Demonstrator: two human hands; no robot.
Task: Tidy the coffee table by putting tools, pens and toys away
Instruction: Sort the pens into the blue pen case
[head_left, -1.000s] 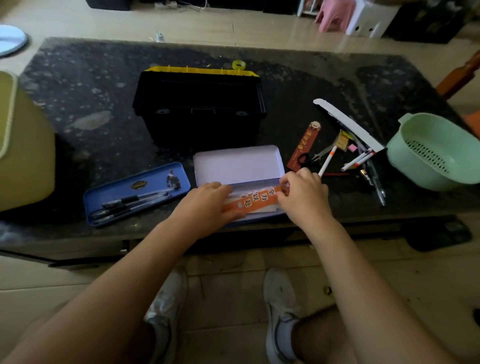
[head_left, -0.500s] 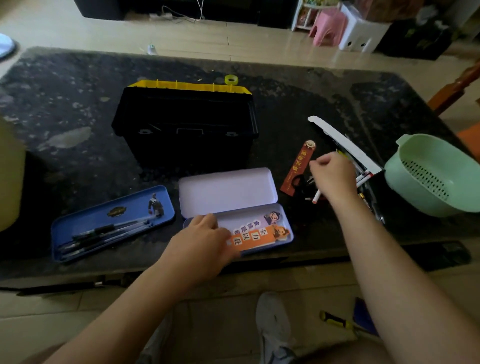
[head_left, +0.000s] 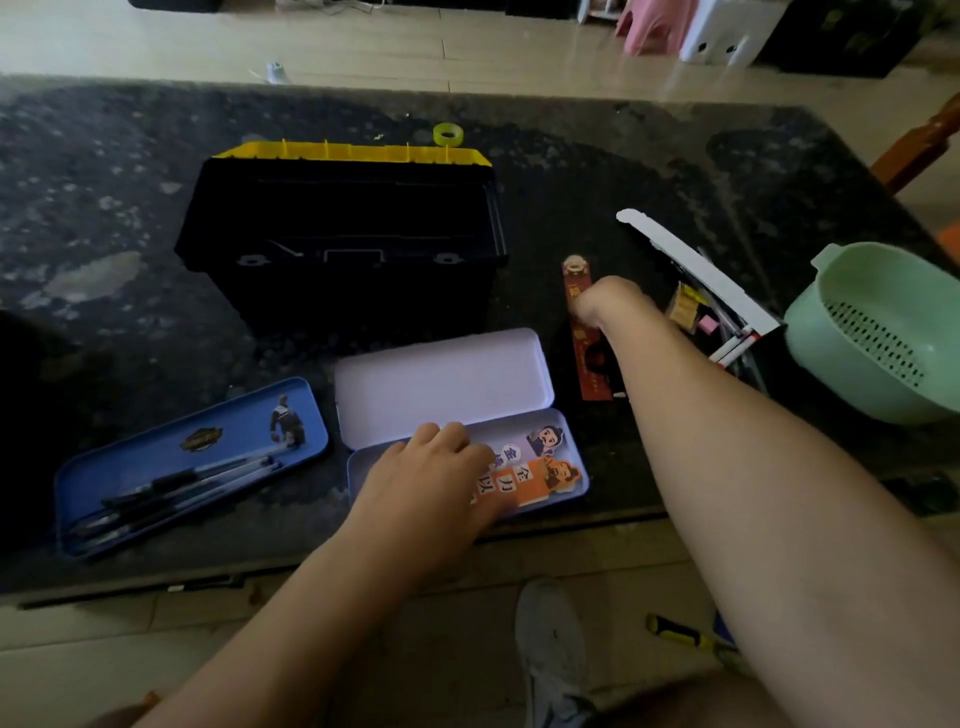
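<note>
Presently: right hand (head_left: 602, 301) over red bookmark (head_left: 591, 364), centre right; grasp unverified.
Its fingers are hidden. Left hand (head_left: 431, 467) rests flat-fingered on the orange bookmark (head_left: 530, 483) in the open pencil case (head_left: 441, 384), lower centre. Risk: thin card skids on the table (head_left: 623, 171) instead of lifting. Half a second earlier the right hand hovered over the pens (head_left: 737, 345).

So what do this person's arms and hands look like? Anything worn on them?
The left hand and right hand are ungloved, with no rings visible. No sleeve, watch or bracelet shows anywhere up to the frame edge.
</note>
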